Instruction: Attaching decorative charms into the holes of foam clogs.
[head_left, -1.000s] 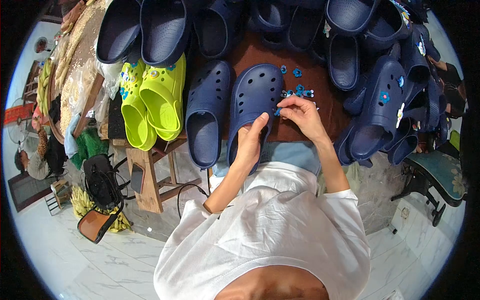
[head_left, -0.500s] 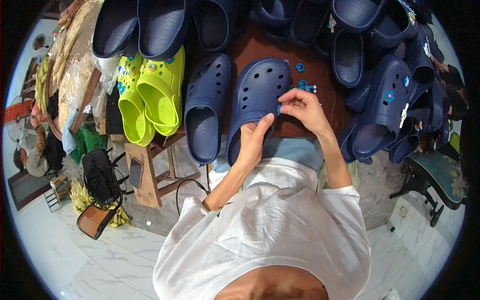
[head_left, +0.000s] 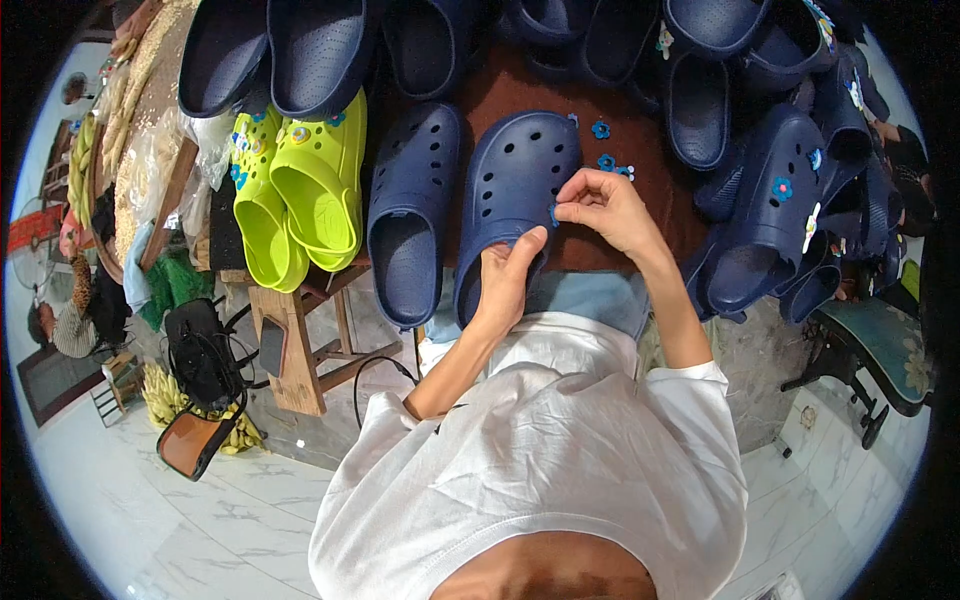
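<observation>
A navy blue clog (head_left: 522, 165) with round holes lies in front of me, its toe pointing away. My left hand (head_left: 507, 275) grips it at the opening, fingers inside and thumb on the upper. At its right side, my right hand (head_left: 607, 212) pinches a small blue charm (head_left: 553, 214) between thumb and index finger, against or very near the clog's edge. A matching navy clog (head_left: 415, 165) without charms rests to the left. Blue flower charms (head_left: 600, 130) lie loose just beyond my right hand, some partly hidden by it.
Lime-green clogs (head_left: 320, 185) decorated with charms stand at the left on the brown tabletop (head_left: 640, 115). More navy clogs (head_left: 695, 110) crowd the far edge. On the right, a navy clog (head_left: 775, 215) carries flower charms. A phone (head_left: 272, 347) leans against a wooden leg (head_left: 297, 385).
My right hand has shifted slightly left, and its fingers have drawn closer together around the charm. My left hand keeps its hold on the clog.
</observation>
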